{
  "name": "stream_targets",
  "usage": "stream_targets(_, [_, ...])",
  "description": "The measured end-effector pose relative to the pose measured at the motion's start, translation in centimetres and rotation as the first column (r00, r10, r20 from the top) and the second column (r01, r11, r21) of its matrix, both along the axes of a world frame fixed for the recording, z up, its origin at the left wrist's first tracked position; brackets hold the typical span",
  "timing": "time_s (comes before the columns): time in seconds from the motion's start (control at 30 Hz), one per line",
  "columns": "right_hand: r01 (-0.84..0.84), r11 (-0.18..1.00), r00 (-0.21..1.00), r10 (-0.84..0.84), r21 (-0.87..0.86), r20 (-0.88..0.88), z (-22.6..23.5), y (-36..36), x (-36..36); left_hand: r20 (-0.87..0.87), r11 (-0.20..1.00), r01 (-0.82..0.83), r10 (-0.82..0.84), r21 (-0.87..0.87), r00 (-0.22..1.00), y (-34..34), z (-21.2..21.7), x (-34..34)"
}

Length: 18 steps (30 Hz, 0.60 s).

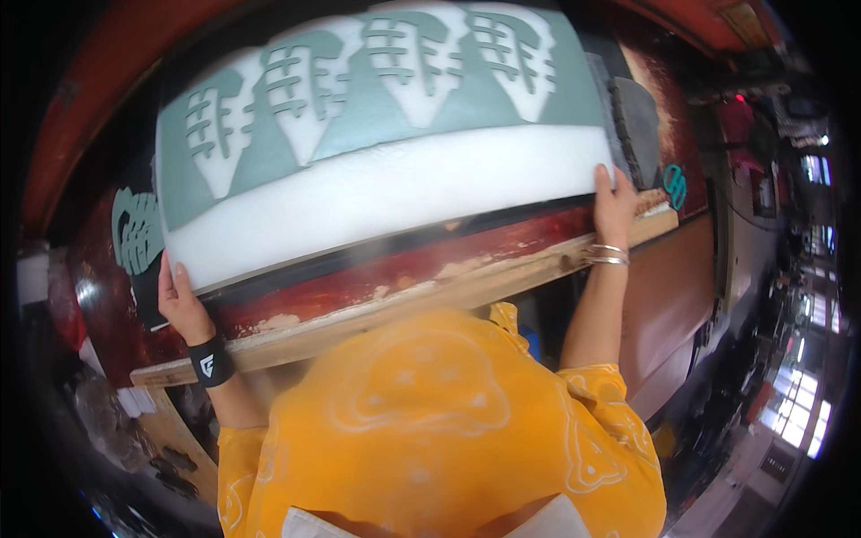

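The layering looks done: the green sheet [359, 117] already lies spread over the white sheet [395, 193], and its four cut-out shapes [421, 103] stand in a row. What seems left is to let go, since both your hands are at the near corners. How much more work there is, you can't tell from here.

The white sheet lies on the worn red bench [421, 266] in front of you, a little askew, its right end farther from you. It looks smooth, pale and evenly thick. A broad plain strip along its near side is uncovered by green, and white shows through the slotted, pointed shapes.

Your left hand [184, 309] is at the near left corner, thumb and forefinger apart. Your right hand [614, 206] is at the near right corner, thumb against the sheet's edge. Whether either one pinches from below is hidden.

A loose green piece [136, 231] lies by the left end; teal scissors [674, 184] lie beyond your right hand.
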State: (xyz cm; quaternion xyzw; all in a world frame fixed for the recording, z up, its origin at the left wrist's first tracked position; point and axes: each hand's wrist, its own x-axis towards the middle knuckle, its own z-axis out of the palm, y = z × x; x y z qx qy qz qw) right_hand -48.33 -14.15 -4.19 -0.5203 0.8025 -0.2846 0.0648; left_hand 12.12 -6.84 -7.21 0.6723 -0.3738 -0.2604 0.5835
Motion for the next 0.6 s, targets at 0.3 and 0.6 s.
stream_targets(0.3, [-0.001, 0.998, 0.969, -0.013, 0.057, 0.248, -0.8, 0.4, -2.8, 0.074, 1.000, 0.017, -0.017, -0.007, 0.997, 2.4, 0.3, -1.4])
stream_targets(0.6, [-0.171, 0.985, 0.973, 0.168, 0.005, 0.160, 4.5, -8.5, -0.8, 0.284, 0.978, 0.094, -0.145, 0.186, 0.948, -7.3, 5.5, 0.1])
